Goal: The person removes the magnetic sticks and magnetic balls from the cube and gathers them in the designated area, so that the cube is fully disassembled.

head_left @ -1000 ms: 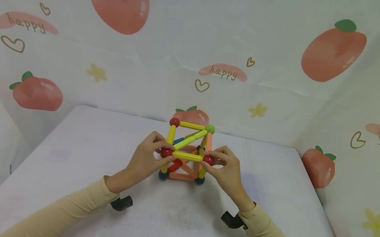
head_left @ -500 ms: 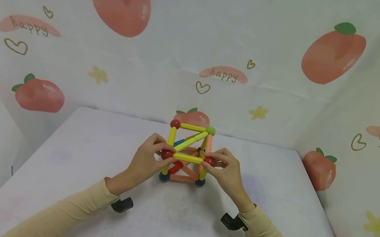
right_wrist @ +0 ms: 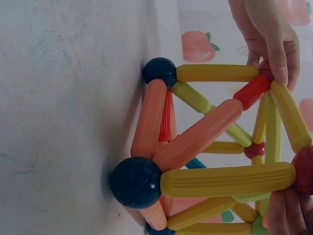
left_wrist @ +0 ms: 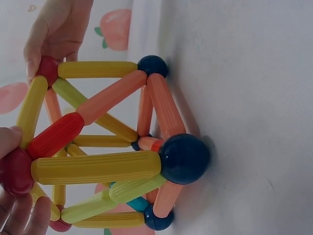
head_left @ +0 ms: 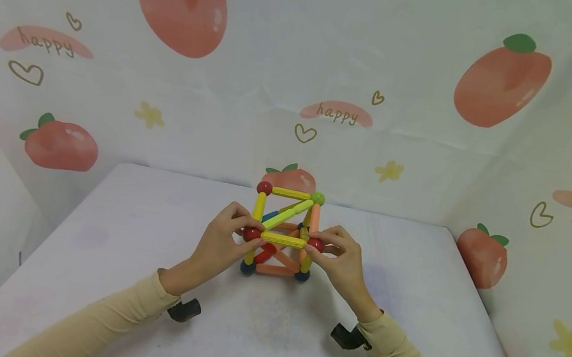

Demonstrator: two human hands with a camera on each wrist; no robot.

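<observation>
One red ball (head_left: 252, 234) each is pinched by left fingers (head_left: 246, 221) and right fingers (head_left: 331, 236), the rod frame (head_left: 283, 240) seemingly touching the table (head_left: 401, 288).

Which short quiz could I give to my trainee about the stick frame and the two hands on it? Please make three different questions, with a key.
1. Multiple choice: what colour are the lower corner balls of the stick frame?
a) red
b) green
c) dark blue

2. True or false: the left hand and the right hand each hold a red ball.

3. Fill the gap: in the head view, the top ball at the right rear corner is coloured ____.

Key: 1. c; 2. true; 3. green.
</observation>
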